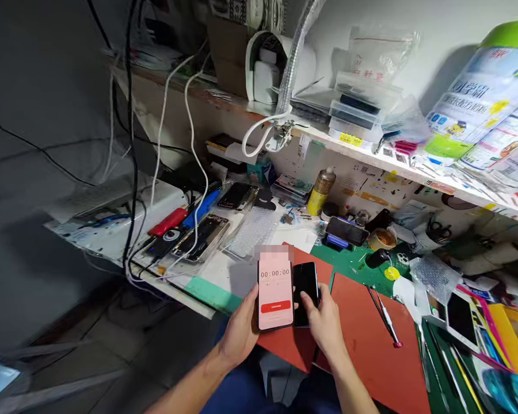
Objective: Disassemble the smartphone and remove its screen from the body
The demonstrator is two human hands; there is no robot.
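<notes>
My left hand [240, 329] is closed around a smartphone [276, 290] with a lit pink screen, a row of zeros and a red button on it. Right beside it, my right hand [326, 322] grips a second phone [306, 287] by its right edge, the thumb lying over the dark screen. Both phones are held upright, side by side, above a reddish-brown mat [285, 351] at the front of the bench. The fingers behind each phone are mostly hidden.
Tweezers and a screwdriver [387, 319] lie on another reddish mat [371, 362] to the right. Opened phones [202, 237] and cables sit at the left. A shelf [414, 167] runs above, with a metal gooseneck [296, 57] hanging down. A spray can [320, 192] stands behind.
</notes>
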